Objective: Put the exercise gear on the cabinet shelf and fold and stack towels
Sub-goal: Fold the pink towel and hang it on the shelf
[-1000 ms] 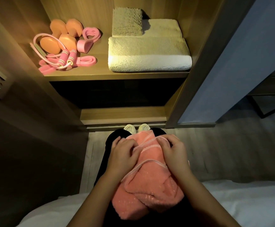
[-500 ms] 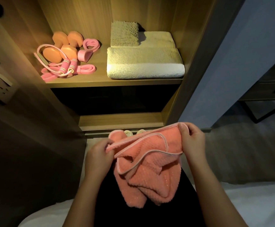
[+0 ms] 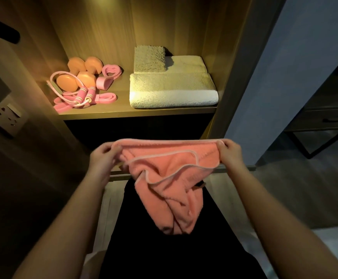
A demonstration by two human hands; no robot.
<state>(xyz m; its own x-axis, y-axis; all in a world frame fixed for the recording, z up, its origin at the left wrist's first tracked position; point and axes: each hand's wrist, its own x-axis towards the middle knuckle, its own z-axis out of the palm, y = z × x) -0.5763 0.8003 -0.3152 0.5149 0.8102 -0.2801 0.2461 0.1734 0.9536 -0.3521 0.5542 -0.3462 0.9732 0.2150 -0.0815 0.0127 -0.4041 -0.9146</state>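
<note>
Below and in front of the shelf (image 3: 124, 113), two hands hold up a pink towel (image 3: 170, 178). The left hand (image 3: 101, 160) pinches one top corner between thumb and curled fingers. The right hand (image 3: 231, 153) pinches the other corner the same way, so the top hem runs nearly straight between them. The rest sags in loose, soft folds, with a paler piped edge curling across the fluffy nap.

The shelf is a wood-grain board in warm light. On its left half lie orange dumbbells (image 3: 83, 73), matte, with rounded heads. A pink skip rope (image 3: 81, 96) lies at the front left of the shelf, its grips padded and banded and its thin cord looped over one dumbbell. Flat pink bands (image 3: 103, 98) lie under the rope, one stretching toward the middle of the shelf. A coiled strap (image 3: 111, 69) sits further back.

On the right half of the shelf, at the front edge, is a thick white towel (image 3: 173, 91), folded into a long terry slab. Behind it lies a flatter folded towel (image 3: 186, 62). A small square shaggy cloth (image 3: 149, 59) rests on that one's left end.

The space under the shelf is too dark to see what it holds.
</note>
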